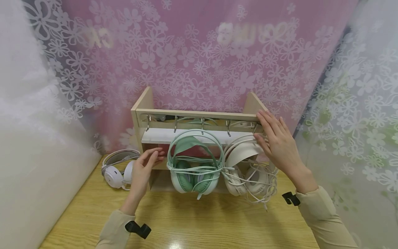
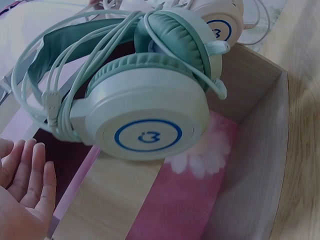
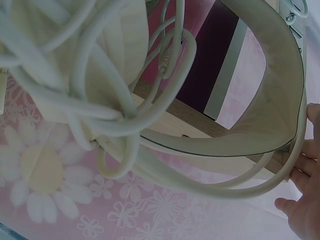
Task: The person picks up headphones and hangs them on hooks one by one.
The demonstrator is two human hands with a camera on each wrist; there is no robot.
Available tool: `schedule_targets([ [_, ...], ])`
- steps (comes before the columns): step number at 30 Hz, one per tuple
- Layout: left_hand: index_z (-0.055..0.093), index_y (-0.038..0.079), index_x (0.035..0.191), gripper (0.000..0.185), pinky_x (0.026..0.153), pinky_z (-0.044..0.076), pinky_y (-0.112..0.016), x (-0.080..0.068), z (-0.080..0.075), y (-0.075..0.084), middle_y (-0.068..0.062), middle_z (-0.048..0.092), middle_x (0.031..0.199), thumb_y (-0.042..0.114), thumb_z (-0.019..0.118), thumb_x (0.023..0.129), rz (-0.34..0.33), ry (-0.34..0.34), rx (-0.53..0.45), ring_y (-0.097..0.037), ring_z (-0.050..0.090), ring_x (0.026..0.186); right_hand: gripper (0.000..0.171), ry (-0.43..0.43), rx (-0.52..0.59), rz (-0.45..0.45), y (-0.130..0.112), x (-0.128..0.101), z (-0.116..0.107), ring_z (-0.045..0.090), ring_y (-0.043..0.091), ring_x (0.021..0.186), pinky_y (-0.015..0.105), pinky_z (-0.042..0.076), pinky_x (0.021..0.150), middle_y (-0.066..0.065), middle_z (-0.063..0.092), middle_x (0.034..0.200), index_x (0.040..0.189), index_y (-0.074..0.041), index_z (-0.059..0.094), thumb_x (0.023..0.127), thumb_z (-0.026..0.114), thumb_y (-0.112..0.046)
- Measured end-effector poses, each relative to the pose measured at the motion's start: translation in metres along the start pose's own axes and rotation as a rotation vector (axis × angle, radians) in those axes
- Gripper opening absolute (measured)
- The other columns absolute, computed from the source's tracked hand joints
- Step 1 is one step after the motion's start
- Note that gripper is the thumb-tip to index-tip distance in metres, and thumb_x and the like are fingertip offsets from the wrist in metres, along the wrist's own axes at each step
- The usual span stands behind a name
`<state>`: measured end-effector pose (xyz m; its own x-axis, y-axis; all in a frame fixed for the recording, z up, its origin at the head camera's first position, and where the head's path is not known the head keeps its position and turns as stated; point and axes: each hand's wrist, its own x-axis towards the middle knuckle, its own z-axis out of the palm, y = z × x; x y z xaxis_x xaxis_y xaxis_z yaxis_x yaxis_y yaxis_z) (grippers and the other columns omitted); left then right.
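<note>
Mint-green and white headphones (image 1: 195,166) hang from a metal hook at the middle of a wooden rack (image 1: 186,113), their cable wound round them. Cream headphones (image 1: 244,155) hang on the right, wrapped in a loose tangle of cable. My left hand (image 1: 144,167) is held just left of the green pair, fingers loosely bent and nothing in them; the left wrist view shows its palm turned up. My right hand (image 1: 278,141) rests with extended fingers on the rack's upper right corner. Its thumb lies below, beside the cream headband (image 3: 280,100); whether it touches the band cannot be told.
White headphones (image 1: 115,173) lie on the wooden table (image 1: 199,221), left of the rack. Several metal hooks line the rack's front rail, including a bare hook (image 1: 148,122) at the left. A white shelf (image 1: 158,135) sits behind them. Flowered curtains (image 1: 199,62) surround the table.
</note>
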<state>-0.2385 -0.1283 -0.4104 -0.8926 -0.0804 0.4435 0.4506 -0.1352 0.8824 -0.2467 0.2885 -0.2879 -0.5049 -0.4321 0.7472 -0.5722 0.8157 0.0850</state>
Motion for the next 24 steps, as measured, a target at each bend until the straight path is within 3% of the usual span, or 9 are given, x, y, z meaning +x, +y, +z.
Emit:
schedule_targets([
  [9, 0.063, -0.011, 0.122, 0.035, 0.084, 0.060, -0.029, -0.007, -0.024, -0.004, -0.006, 0.073, 0.100, 0.020, 0.056, 0.106, -0.049, 0.103, 0.005, -0.019, 0.072, 0.087, 0.069, 0.000, 0.001, 0.003, 0.000, 0.000, 0.001, 0.030, 0.030, 0.151, 0.051, 0.014, 0.126, 0.012, 0.037, 0.161, 0.157, -0.007, 0.036, 0.108, 0.033, -0.055],
  [24, 0.059, -0.018, 0.121, 0.035, 0.082, 0.060, -0.024, -0.006, -0.064, -0.006, -0.004, 0.074, 0.097, 0.014, 0.054, 0.106, 0.003, 0.194, -0.002, -0.013, 0.072, 0.085, 0.066, -0.009, 0.007, 0.008, 0.001, -0.001, 0.000, 0.029, 0.030, 0.151, 0.050, 0.013, 0.126, 0.011, 0.036, 0.162, 0.158, -0.008, 0.035, 0.108, 0.036, -0.052],
])
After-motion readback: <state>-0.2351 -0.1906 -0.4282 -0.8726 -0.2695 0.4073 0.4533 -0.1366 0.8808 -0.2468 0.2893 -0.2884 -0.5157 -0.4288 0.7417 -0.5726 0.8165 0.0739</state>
